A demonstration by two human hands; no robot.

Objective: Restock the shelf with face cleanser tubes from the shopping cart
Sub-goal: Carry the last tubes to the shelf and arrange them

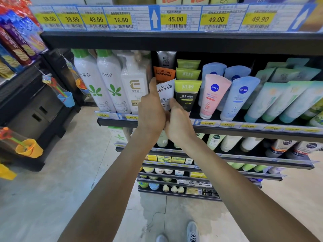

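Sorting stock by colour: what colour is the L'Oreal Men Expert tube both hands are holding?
White L'Oreal Men Expert tube with dark lettering; head view.

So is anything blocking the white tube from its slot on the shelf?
Nothing visible does. Both hands, left hand and right hand, hold the white tube at the shelf front, ahead of the orange tube, between the pump bottle and the green tube.

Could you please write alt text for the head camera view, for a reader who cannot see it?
Both hands, left hand and right hand, hold a white L'Oreal Men Expert tube at the front of a shelf, between a white pump bottle and a green-and-black men's cleanser tube. Nivea tubes stand further right.
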